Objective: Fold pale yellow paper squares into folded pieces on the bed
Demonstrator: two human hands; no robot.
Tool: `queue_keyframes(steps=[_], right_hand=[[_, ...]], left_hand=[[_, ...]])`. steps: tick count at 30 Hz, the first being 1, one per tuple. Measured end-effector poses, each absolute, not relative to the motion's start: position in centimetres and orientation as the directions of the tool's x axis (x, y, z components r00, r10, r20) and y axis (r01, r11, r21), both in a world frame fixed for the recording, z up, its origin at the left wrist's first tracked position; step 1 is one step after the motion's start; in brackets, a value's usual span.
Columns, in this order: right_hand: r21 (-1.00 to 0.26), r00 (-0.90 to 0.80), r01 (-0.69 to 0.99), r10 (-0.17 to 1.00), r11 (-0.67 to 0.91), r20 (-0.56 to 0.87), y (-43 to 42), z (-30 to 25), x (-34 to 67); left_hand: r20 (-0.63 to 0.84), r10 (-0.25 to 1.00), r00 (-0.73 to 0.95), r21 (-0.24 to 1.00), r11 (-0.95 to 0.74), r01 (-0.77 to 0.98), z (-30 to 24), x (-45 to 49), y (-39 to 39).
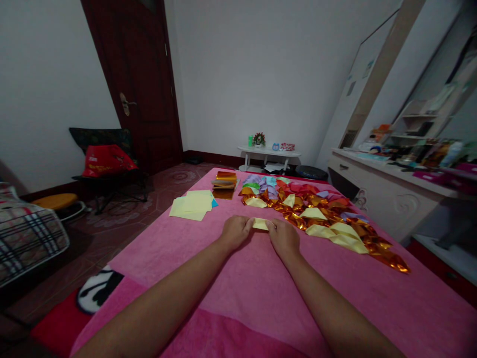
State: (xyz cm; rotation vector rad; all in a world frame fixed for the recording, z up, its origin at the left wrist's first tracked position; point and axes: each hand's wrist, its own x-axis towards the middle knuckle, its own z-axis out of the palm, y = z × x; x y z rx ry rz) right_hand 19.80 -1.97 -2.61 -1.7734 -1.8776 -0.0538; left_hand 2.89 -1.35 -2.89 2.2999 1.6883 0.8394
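Note:
Between my two hands is a narrow piece of folded yellow paper (260,224), held just over a pink cloth (238,298). My left hand (235,232) is closed on its left end, and my right hand (284,237) pinches the right end. Beyond my left hand lies a loose stack of flat yellow paper sheets (194,205), with a bit of blue sheet at its edge. To the right spreads a pile of folded papers (313,214) in shiny orange, yellow, purple, green and red.
Behind the yellow sheets sits a stack of shiny gold paper (224,185). A white side table (269,150) stands by the far wall. On the right is a cluttered dresser (387,169); a chair with a red bag (109,160) stands at the left.

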Motion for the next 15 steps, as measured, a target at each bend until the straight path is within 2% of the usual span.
queue_keyframes(steps=[4,15], right_hand=[[-0.310,0.039,0.946,0.915,0.096,0.401,-2.02,-2.49,19.76],[-0.308,-0.013,0.934,0.880,0.180,0.474,-1.87,-2.78,20.04]], left_hand=[[0.350,0.922,0.162,0.440,-0.315,0.841,-2.91,2.95,-1.35],[0.349,0.926,0.145,0.449,-0.301,0.842,-3.12,2.84,-1.06]])
